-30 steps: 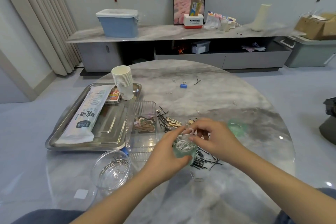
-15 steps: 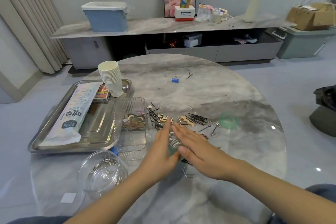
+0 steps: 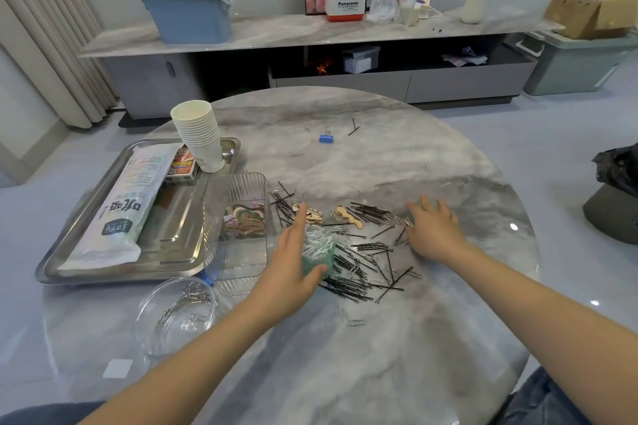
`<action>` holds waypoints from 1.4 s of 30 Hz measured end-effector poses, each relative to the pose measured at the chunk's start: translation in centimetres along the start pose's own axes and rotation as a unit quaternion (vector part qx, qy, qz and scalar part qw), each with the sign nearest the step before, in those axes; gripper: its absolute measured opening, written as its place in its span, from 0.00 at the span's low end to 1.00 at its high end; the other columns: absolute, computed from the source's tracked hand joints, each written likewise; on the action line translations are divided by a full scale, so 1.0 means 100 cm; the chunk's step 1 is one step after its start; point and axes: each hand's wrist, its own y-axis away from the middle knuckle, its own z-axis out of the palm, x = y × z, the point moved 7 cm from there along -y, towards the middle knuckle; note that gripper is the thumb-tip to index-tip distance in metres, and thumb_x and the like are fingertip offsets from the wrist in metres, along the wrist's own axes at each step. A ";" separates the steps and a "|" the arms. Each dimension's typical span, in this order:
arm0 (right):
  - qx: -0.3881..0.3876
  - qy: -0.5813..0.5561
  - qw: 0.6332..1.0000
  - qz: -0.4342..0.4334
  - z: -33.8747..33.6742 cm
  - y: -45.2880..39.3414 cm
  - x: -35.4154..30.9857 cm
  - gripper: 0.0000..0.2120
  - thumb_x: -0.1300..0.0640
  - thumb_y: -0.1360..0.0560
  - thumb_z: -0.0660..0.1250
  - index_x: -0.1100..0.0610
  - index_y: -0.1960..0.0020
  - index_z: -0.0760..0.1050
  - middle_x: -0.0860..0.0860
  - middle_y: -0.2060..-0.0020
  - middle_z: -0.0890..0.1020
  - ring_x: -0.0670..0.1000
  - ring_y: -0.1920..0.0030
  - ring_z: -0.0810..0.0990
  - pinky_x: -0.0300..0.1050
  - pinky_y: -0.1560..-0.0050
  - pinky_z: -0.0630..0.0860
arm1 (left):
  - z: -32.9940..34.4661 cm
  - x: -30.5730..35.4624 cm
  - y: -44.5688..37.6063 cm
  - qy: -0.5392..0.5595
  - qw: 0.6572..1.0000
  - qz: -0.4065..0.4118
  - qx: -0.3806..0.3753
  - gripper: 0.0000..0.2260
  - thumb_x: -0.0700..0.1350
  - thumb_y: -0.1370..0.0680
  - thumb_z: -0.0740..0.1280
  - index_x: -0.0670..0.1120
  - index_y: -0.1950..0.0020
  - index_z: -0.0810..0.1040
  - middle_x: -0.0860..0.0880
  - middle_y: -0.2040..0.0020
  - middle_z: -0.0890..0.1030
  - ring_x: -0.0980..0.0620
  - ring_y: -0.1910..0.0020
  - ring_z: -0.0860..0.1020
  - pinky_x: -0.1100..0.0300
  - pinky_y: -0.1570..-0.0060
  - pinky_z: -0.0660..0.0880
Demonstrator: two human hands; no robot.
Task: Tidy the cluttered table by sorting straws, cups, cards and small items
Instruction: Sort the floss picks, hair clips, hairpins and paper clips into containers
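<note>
On the round marble-patterned table [image 3: 345, 355], the left hand [image 3: 293, 262] grips a small translucent green plastic cup [image 3: 319, 260] stuffed with thin white sticks. The right hand [image 3: 433, 228] lies flat, fingers straight, over a green round lid [image 3: 423, 202] among scattered black wire hairpins [image 3: 362, 272].

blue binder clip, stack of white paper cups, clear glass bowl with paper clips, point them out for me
blue binder clip [image 3: 326, 138], head view, on its blue body.
stack of white paper cups [image 3: 203, 140], head view, on the stack's side wall.
clear glass bowl [image 3: 146, 312], head view, on its left wall.

Left hand [image 3: 293, 262] holds green cup [image 3: 317, 257]; right hand [image 3: 433, 226] covers lid
</note>
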 end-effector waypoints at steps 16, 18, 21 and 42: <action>0.055 -0.146 0.979 -0.132 -0.029 0.044 -0.042 0.27 0.52 0.28 0.68 0.46 0.31 0.66 0.52 0.42 0.69 0.53 0.39 0.69 0.43 0.43 0.69 | 0.011 0.001 0.007 0.030 0.999 -0.023 0.020 0.38 0.48 0.29 0.74 0.48 0.25 0.59 0.52 0.29 0.66 0.55 0.31 0.66 0.63 0.32 0.62; 0.049 -0.249 0.953 -0.167 -0.036 0.056 -0.055 0.25 0.53 0.30 0.71 0.45 0.36 0.69 0.49 0.45 0.69 0.49 0.43 0.72 0.39 0.45 0.69 | 0.012 0.000 0.006 0.050 0.998 -0.030 0.030 0.33 0.47 0.32 0.76 0.48 0.30 0.67 0.53 0.35 0.69 0.56 0.36 0.70 0.66 0.37 0.66; 0.040 -0.392 0.902 -0.176 -0.042 0.067 -0.068 0.21 0.56 0.32 0.74 0.44 0.47 0.68 0.47 0.47 0.71 0.44 0.48 0.75 0.45 0.48 0.77 | 0.015 -0.004 0.007 0.100 0.993 -0.055 0.025 0.30 0.45 0.34 0.77 0.51 0.36 0.69 0.54 0.39 0.72 0.59 0.43 0.73 0.74 0.46 0.67; 0.001 -0.528 0.816 -0.236 -0.012 0.090 -0.102 0.21 0.52 0.34 0.76 0.48 0.49 0.67 0.44 0.42 0.76 0.45 0.43 0.78 0.48 0.42 0.76 | 0.003 0.013 0.009 0.245 0.969 -0.028 0.018 0.25 0.35 0.28 0.70 0.54 0.35 0.70 0.54 0.45 0.79 0.67 0.51 0.77 0.72 0.54 0.72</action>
